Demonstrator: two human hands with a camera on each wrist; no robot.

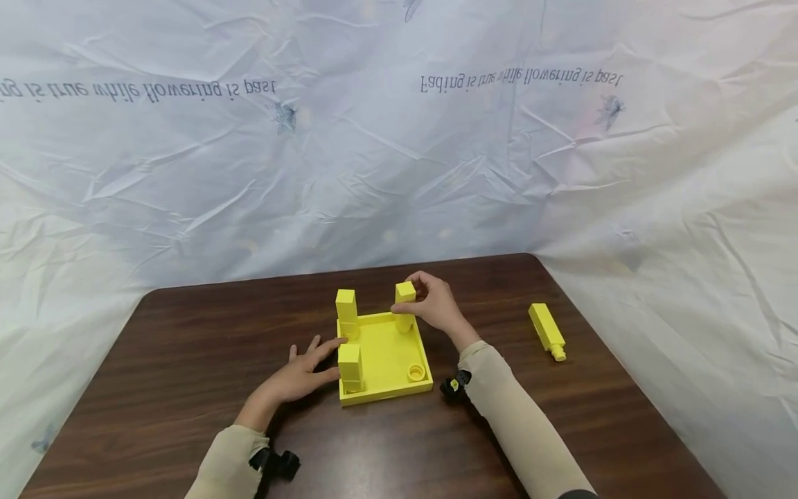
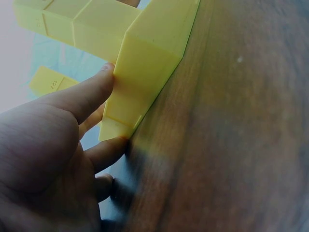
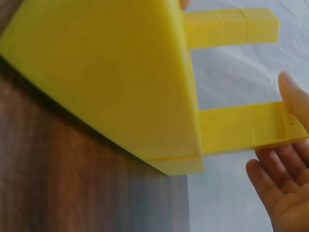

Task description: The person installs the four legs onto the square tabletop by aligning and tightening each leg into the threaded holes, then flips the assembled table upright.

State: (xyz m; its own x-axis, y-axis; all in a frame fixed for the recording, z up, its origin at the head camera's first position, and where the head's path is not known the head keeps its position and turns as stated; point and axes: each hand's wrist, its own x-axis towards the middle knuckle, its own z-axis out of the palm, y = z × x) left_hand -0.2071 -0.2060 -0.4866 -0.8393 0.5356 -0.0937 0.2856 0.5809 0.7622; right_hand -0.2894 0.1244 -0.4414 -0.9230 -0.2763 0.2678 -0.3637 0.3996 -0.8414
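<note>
Near desk's far edge: yellow tray (image 1: 383,350), two posts (image 1: 346,312) seated along left side. Right hand (image 1: 436,303) pinching third post (image 1: 405,305) at far right corner. Left hand (image 1: 305,371) flat, steadying tray. Near-right socket (image 1: 415,373) empty; fourth post (image 1: 546,330) lying toward desk's right edge.

A dark wooden table (image 1: 187,360) fills the foreground. Behind the table hangs a crumpled white sheet (image 1: 374,138) with upside-down printed lettering (image 1: 520,78); it also drapes down past the table's right edge.

Yellow tray (image 1: 386,353) and posts (image 1: 346,309), dark-brown table (image 1: 187,346)
</note>
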